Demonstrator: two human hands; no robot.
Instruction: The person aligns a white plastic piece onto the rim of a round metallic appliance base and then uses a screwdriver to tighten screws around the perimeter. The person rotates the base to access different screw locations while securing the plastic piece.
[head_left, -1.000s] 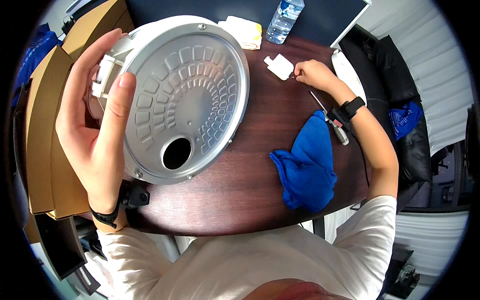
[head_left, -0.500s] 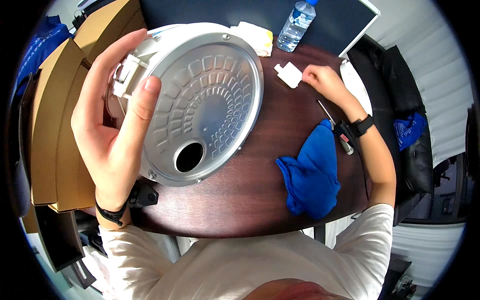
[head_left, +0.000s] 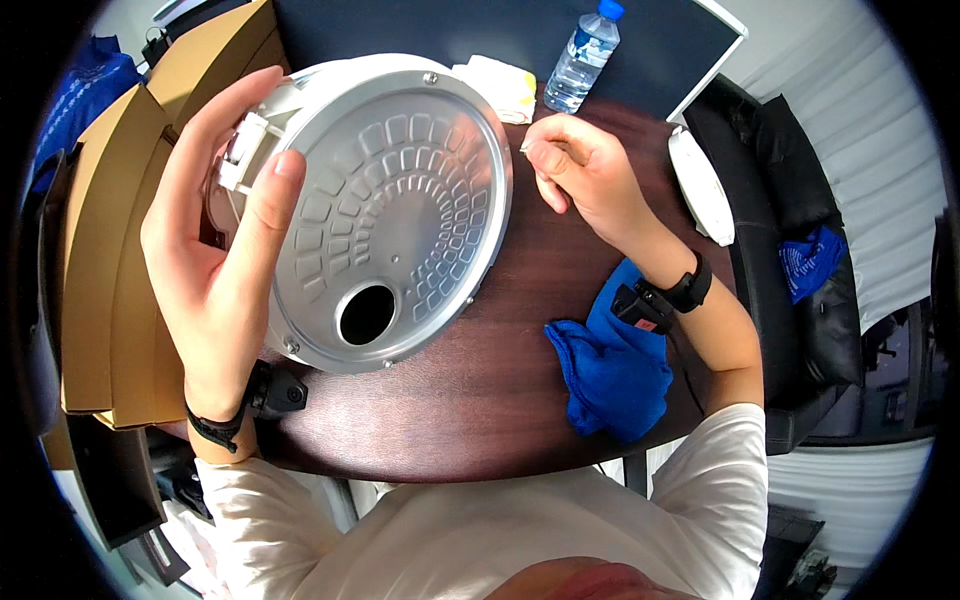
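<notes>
My left hand [head_left: 215,220] grips the left rim of a round white lid [head_left: 345,70] that looks like a rice cooker's. Its embossed silver metal plate [head_left: 395,200] faces me, with a dark round hole low on it and small screws along its rim. The thumb lies over the front, beside a white latch-like part [head_left: 248,150]. Just right of the plate my right hand [head_left: 585,175] is raised, thumb and forefinger pinched. A tiny pale bit shows at those fingertips, too small to name.
A blue cloth [head_left: 610,375] lies on the dark wooden table [head_left: 440,425], partly under my right forearm. Farther back stand a water bottle [head_left: 583,60] and a folded white-yellow towel [head_left: 500,88]. A white oblong cover [head_left: 698,185] rests at the right edge; cardboard boxes [head_left: 110,270] stand left.
My right hand has moved left toward the silver plate. The small white piece it was at is out of sight, and my forearm now covers the screwdriver. My left hand keeps its grip.
</notes>
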